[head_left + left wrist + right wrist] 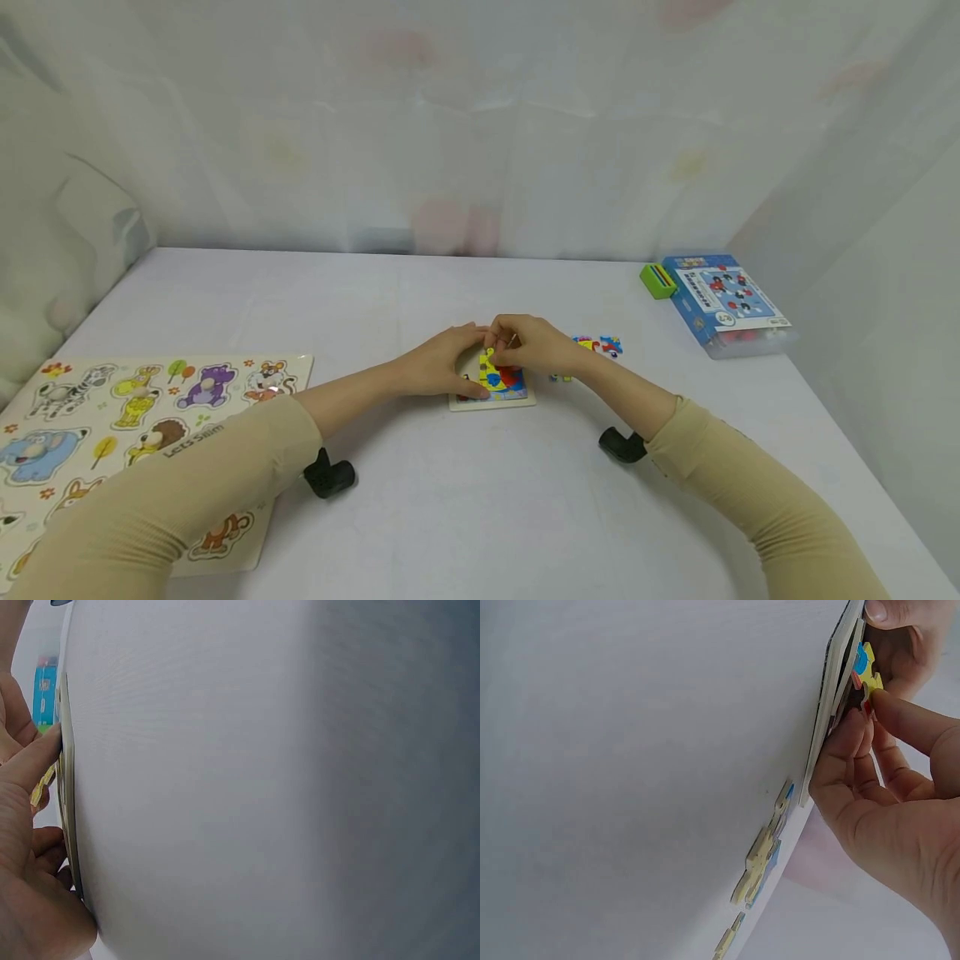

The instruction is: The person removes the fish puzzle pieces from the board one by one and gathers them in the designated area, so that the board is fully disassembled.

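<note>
A small wooden jigsaw board (517,403) with a yellow, red and blue picture lies on the table in front of the person. The left hand (438,364) grips it from the left, thumb at the near side and fingers toward the far side. Over the board, the right hand (538,343) pinches a yellow, red and blue jigsaw piece (867,664) between thumb and fingers. That piece stands tilted up from the board in the right wrist view. Part of the picture is hidden under the hands. Several loose jigsaw pieces (600,345) lie just beyond the right wrist.
A large animal puzzle board (255,500) lies at the left, partly under the left sleeve. At the back right are a blue box (727,304) and a small green block-like item (657,282). A black wrist device (328,475) sits below the left wrist, another (622,446) below the right.
</note>
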Motion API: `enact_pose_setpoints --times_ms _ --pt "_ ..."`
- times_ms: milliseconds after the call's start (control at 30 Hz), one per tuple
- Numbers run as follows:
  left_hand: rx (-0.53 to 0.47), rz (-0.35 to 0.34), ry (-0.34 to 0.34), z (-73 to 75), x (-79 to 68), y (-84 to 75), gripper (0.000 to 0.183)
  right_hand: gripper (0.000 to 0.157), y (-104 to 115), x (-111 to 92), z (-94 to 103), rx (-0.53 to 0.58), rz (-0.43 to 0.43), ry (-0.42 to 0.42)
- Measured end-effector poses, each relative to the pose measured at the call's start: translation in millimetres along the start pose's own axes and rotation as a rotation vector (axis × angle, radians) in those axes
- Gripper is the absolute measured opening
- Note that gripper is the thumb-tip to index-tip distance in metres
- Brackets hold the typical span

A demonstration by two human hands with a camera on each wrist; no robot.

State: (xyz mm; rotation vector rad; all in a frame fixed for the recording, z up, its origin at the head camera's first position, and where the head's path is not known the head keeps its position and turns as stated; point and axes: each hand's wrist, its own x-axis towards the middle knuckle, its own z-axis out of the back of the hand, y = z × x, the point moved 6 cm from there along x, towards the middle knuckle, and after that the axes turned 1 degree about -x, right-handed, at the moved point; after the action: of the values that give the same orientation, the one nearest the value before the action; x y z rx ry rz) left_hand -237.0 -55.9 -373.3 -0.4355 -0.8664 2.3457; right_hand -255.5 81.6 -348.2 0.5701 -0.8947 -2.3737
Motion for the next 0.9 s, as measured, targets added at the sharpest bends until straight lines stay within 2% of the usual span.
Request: enact_pose_setpoints --times_ms 367,533,900 --pt "-0.002 0.009 -0.003 1.0 0.3 -0.3 0.086 0.012 -2 5 3.5 -0.024 0.032 -0.037" --pt "0.005 0.012 0.000 0.8 0.1 -0.4 0.085 0.012 0 5 3.8 -0.009 0.049 -0.030" --pt "0.018 0.009 -0.004 0.5 0.4 -0.5 0.086 0.011 5 -2 11.6 0.045 0.014 -0.025"
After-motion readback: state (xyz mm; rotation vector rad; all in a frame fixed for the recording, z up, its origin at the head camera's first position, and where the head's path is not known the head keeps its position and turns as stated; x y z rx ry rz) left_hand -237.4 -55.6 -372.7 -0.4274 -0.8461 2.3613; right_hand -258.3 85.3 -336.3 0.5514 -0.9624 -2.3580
